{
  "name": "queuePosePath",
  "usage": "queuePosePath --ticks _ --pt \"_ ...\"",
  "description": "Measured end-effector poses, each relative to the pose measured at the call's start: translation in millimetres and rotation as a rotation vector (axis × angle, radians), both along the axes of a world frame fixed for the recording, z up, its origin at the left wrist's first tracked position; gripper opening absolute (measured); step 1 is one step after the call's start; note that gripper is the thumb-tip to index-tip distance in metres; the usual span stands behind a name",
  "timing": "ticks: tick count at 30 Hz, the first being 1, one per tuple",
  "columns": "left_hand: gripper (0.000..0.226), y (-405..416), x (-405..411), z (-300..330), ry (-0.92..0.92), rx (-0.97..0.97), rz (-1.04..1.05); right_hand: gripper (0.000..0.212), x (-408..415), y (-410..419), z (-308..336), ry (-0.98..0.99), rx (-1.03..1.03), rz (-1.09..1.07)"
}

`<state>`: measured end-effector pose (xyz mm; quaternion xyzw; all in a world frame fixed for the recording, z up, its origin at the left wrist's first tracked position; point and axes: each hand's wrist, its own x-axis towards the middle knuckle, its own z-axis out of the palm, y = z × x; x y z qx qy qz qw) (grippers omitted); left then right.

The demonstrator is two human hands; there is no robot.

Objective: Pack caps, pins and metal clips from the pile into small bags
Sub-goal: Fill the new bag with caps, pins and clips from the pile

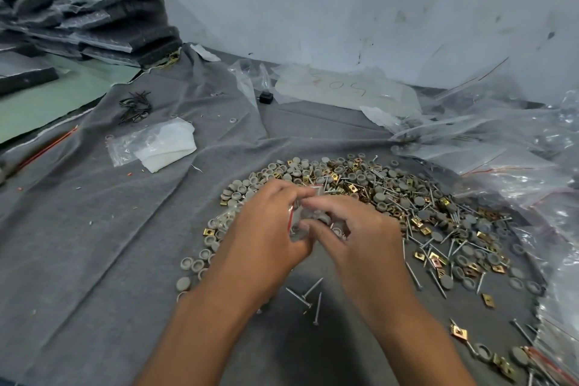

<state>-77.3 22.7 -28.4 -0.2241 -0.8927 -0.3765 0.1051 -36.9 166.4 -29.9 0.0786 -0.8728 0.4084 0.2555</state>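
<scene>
Clearly both hands are clamped on one small clear bag (302,216) with a red zip strip, the left hand (266,229) pinching its left edge and the right hand (347,229) curled round the other side, directly over the pile (407,204) of grey caps, steel pins and brass-coloured clips spreading beyond and right of them. If either pinch slackens, the bag could tip and spill its contents back. A pin point could also pierce the thin film.

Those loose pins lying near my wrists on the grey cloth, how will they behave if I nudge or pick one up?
The loose pins look thin, straight and metallic, so probably stiff and light. Their round shafts would likely roll in an arc around the flat head, though the grey cloth may damp that. Being slender, they are probably fiddly to pinch.
</scene>
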Motion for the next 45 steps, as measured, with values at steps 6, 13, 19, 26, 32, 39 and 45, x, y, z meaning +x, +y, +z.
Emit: queuePosePath --ticks 6,13,19,26,32,39,45 --pt "0.060 0.2 0.3 -1.2 -0.017 -0.032 -0.005 0.032 2.8 5.5 1.1 0.003 -0.154 -0.104" --pt "0.059 2.0 0.5 -3.5 -0.006 -0.012 0.032 0.016 -1.7 13.6 0.4 -0.006 -0.212 -0.079" --pt "0.064 1.6 0.3 -7.3 -0.026 -0.046 0.084 0.021 -16.5 31.0 -35.6 -0.384 0.235 -0.136" --pt "0.065 6.7 -2.8 -10.8 -0.049 -0.079 0.063 0.016 -21.9 38.9 -50.6 -0.420 0.265 -0.199" --pt "0.064 14.2 -4.2 -11.9 -0.067 -0.127 0.030 0.014 -11.6 35.3 -19.1 -0.149 -0.093 -0.130" --pt "0.059 23.7 -0.6 -1.3 0.000 -0.091 -0.090 0.029 9.0 29.4 -2.2 -0.089 0.326 -0.077" --pt "0.062 24.8 15.9 19.2 0.126 0.059 -0.228 0.041 26.7 49.7 20.9 0.164 0.496 -0.341"
